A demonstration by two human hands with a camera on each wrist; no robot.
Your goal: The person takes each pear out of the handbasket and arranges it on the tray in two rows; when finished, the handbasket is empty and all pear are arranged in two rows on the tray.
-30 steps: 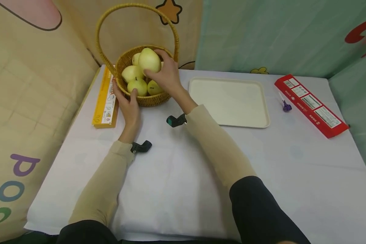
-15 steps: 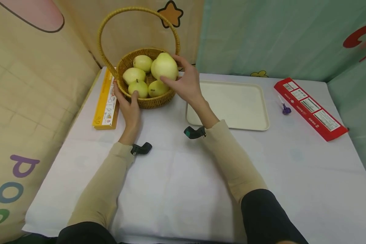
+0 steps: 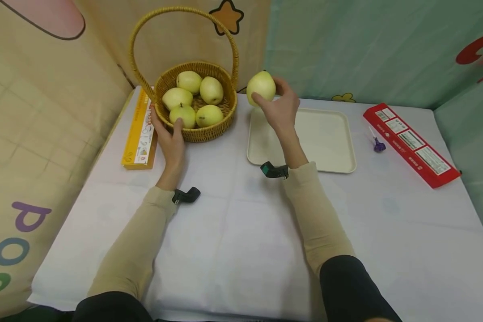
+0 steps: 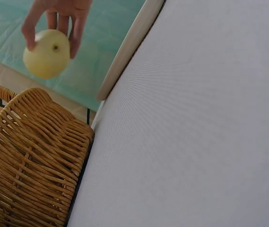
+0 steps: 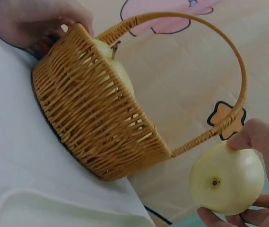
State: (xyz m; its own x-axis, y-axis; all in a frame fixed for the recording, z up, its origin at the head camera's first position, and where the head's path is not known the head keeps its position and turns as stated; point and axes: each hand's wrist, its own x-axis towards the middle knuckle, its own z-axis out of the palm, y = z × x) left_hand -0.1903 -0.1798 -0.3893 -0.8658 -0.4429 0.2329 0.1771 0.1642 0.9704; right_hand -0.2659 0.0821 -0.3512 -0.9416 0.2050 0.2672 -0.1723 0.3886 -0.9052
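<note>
My right hand holds a pale yellow-green pear between thumb and fingers, raised over the left end of a cream tray. In the right wrist view the pear shows its round end with a small dark spot. A wicker basket with a tall arched handle stands to the left, with several similar pears inside. At its near left rim my left hand grips the basket, thumb over the edge and fingers along the outer wall. Most of that hand is out of the left wrist view.
A yellow pasta box lies left of the basket, close by the left hand. On the right are a red box and a purple-wrapped lollipop. Printed curtains rise behind the white-covered table.
My right hand has lifted the pear out of the basket and carried it right, to above the tray. The left hand has stayed on the basket's rim.
</note>
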